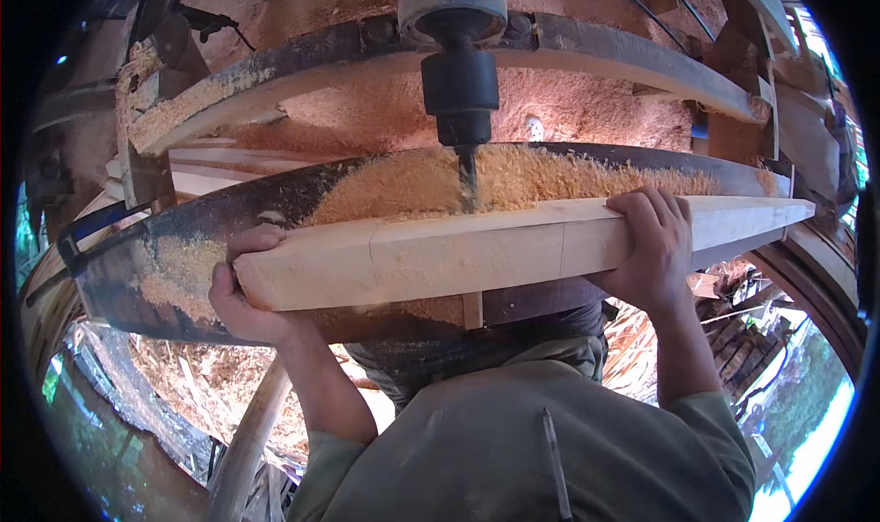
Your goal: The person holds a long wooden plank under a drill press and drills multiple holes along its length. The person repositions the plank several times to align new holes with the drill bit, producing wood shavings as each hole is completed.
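Both hands grip a long squared wooden beam (pixel 467 250) that lies across a dark work table (pixel 185 233). My left hand (pixel 251 292) is wrapped around its left end, thumb and fingers on opposite sides. Farther right, my right hand (pixel 650 247) clasps the beam with its fingers over the upper edge. Two thin lines cross the face towards me. A drill chuck (pixel 459 96) hangs above the far side, and its bit (pixel 468 178) reaches down to the beam's far edge. Whether the bit has entered the wood cannot be told.
Sawdust (pixel 550 175) is heaped behind the beam around the bit. A curved wooden crossbar (pixel 619 58) spans behind the chuck. Sawn boards (pixel 206 168) lie at the back left. Below left stands a round pole (pixel 251 439), and stacked wood pieces (pixel 749 350) lie at the lower right.
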`<state>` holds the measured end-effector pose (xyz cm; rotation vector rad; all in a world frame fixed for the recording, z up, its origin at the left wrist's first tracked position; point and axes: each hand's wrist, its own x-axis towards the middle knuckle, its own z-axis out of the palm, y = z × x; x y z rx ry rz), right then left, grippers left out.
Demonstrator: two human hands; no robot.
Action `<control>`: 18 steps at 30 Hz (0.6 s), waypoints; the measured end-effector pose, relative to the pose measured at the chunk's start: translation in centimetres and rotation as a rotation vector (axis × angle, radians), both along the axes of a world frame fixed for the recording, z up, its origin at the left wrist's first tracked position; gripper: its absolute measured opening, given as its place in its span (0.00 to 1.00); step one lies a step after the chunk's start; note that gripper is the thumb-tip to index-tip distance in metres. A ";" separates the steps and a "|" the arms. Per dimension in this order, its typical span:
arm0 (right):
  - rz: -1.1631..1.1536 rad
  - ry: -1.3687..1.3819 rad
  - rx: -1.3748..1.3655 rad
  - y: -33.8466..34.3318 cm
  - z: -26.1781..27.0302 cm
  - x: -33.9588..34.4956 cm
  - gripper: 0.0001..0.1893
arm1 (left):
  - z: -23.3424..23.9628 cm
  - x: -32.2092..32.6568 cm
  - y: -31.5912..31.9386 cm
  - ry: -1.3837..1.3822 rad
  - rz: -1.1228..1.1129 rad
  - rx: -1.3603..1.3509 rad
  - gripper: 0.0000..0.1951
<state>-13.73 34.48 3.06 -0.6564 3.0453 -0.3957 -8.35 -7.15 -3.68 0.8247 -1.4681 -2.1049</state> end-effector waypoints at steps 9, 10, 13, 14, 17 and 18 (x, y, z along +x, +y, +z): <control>-0.005 -0.057 -0.001 1.3 0.1 0.7 0.31 | -0.6 2.6 0.5 0.073 -0.108 0.040 0.33; -0.007 -0.051 -0.010 1.1 -0.1 0.4 0.31 | -0.3 1.6 0.5 0.067 -0.111 0.062 0.32; -0.013 -0.027 -0.011 1.5 -0.3 0.4 0.31 | 0.1 1.0 1.7 0.063 -0.061 0.054 0.32; -0.017 -0.039 0.004 1.7 -0.2 1.2 0.31 | 0.5 1.2 2.0 0.048 -0.050 0.080 0.32; -0.003 -0.059 -0.015 2.4 0.0 2.6 0.30 | -0.3 4.7 1.2 0.125 -0.183 -0.015 0.32; -0.010 -0.100 -0.017 2.1 0.5 2.7 0.30 | -0.2 4.6 1.1 0.103 -0.187 0.005 0.32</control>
